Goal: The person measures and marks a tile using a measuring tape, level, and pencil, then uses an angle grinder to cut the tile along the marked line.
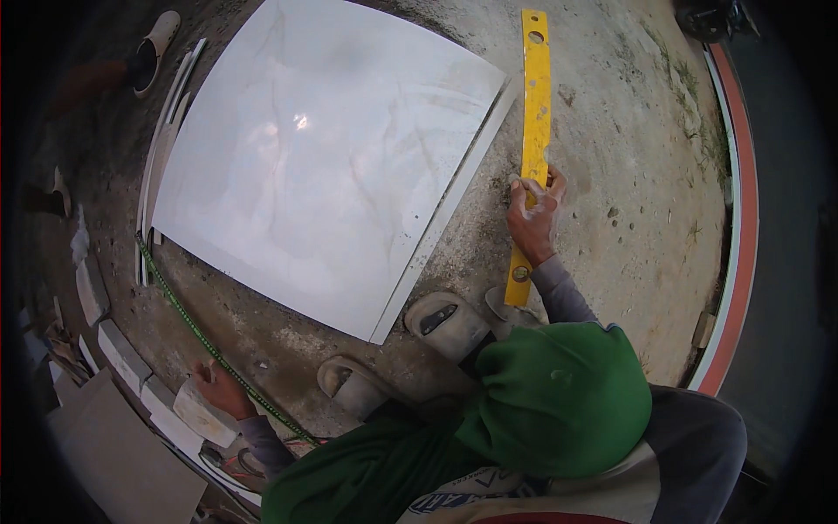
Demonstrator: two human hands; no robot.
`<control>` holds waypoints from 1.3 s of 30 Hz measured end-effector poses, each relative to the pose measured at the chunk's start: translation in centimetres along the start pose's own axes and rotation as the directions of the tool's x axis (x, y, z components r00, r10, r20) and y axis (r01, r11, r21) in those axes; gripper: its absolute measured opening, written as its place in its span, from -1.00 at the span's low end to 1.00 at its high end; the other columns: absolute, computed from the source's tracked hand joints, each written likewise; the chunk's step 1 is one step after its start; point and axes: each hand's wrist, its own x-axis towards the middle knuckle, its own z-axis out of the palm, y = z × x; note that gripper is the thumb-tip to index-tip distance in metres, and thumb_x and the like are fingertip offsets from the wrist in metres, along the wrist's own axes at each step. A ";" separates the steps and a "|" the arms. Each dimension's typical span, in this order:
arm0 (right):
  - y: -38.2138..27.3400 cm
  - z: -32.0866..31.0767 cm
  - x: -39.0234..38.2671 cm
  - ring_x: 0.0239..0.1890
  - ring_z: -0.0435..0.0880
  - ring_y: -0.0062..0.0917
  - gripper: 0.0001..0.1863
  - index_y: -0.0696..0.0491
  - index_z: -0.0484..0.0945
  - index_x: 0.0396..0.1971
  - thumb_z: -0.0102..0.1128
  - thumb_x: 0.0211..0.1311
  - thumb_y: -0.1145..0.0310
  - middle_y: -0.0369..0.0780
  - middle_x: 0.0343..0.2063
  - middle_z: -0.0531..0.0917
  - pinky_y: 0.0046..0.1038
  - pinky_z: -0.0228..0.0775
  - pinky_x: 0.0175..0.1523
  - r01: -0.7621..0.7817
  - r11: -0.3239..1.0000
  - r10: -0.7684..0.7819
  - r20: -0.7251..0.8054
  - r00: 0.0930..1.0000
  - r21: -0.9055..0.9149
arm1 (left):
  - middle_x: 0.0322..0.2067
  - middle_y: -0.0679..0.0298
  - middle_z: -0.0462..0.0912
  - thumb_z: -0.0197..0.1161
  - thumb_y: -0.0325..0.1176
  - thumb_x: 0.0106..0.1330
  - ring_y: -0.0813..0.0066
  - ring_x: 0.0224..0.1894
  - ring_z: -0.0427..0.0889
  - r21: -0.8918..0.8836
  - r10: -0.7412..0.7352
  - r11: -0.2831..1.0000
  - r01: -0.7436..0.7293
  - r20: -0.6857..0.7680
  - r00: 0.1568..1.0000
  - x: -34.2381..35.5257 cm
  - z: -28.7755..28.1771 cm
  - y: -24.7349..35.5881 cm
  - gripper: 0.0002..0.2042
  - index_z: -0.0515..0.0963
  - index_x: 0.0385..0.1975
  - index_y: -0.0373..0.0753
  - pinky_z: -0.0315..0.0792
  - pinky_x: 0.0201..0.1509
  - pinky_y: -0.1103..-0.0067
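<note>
My right hand (534,218) grips a long yellow spirit level (536,96) near its lower half, right of a large glossy white tile (323,166). A narrow white strip lies along the tile's right edge (436,223). At lower left, my left hand (223,391) has loosely bent fingers apart, with nothing visible in them, over a pale block (194,417). A green segmented line (182,304), perhaps a hose or cord, runs diagonally beside that hand, from the tile's lower left corner toward my green-sleeved arm.
Another person's clog-shod feet (157,44) stand at upper left. Thin strips (168,131) lie left of the tile, pale blocks (122,354) and a board (113,441) at lower left. My sandals (445,319) rest below the tile. A red-and-white edge (733,218) borders the right; a dark object (707,17) sits above.
</note>
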 end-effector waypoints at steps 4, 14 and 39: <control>-5.0 -0.3 1.5 0.29 0.42 -0.14 -0.76 0.24 0.79 -0.17 0.35 0.39 0.36 0.01 0.25 0.39 -0.16 0.36 0.37 0.096 0.927 -0.204 0.272 0.940 0.363 | 0.34 0.00 0.54 0.26 -0.37 0.54 0.14 0.36 0.57 -0.249 0.315 0.932 -0.262 0.207 0.926 3.5 4.4 11.4 -0.52 0.47 0.40 -0.39 0.44 0.39 0.29; -14.6 7.8 -1.4 0.52 0.29 0.08 -0.66 0.28 0.63 0.03 0.14 0.57 0.27 0.18 0.53 0.22 -0.07 0.25 0.53 0.019 0.812 -0.414 0.552 0.724 0.584 | 0.43 -0.04 0.44 0.23 -0.39 0.53 -0.11 0.46 0.41 -0.417 0.872 0.410 -0.811 0.441 0.214 1.9 14.5 27.2 -0.49 0.41 0.46 -0.25 0.33 0.51 0.10; -0.6 5.7 2.9 -0.15 0.63 -0.64 -0.73 0.10 0.73 -0.08 0.26 0.46 0.23 -0.36 -0.16 0.72 -0.47 0.47 0.04 -0.684 0.352 0.346 0.591 0.729 0.638 | 0.60 0.14 0.21 0.30 -0.05 0.49 -0.05 0.68 0.04 -0.371 0.874 0.396 -0.840 0.434 0.221 1.1 18.6 25.9 -0.47 0.50 0.42 -0.04 0.08 0.66 -0.01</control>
